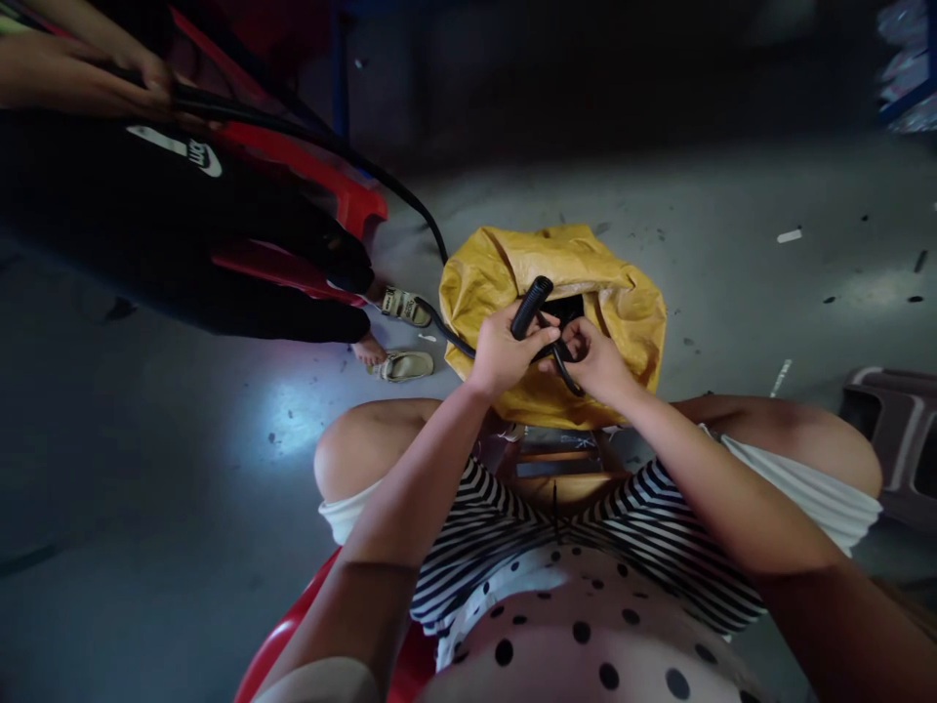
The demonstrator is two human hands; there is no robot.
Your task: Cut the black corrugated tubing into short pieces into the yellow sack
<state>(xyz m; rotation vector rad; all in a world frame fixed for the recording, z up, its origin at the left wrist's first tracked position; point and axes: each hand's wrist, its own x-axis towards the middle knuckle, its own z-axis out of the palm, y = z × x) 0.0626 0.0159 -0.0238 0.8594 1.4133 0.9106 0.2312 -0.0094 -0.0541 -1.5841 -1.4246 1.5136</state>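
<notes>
My left hand (502, 351) is wrapped round a black corrugated tube (532, 305), whose ribbed end points up and away from me. Close beside it, my right hand (596, 361) has its fingers pinched at a black piece; a thinner curved black tube (567, 373) hangs just in front of these fingers. Both hands are over the opening of a yellow sack (512, 256) between my knees. Dark contents show inside the opening, but their kind is hidden. A black hose (410, 198) runs from the sack's left side up to another person's hands.
At the upper left, another person's hands (139, 88) grip the black hose. That person sits on a red chair (358, 200), sandals (406, 366) on the floor. A brown stool (897, 430) is at right; clear plastic bags (908, 59) are at upper right. Scraps litter the floor.
</notes>
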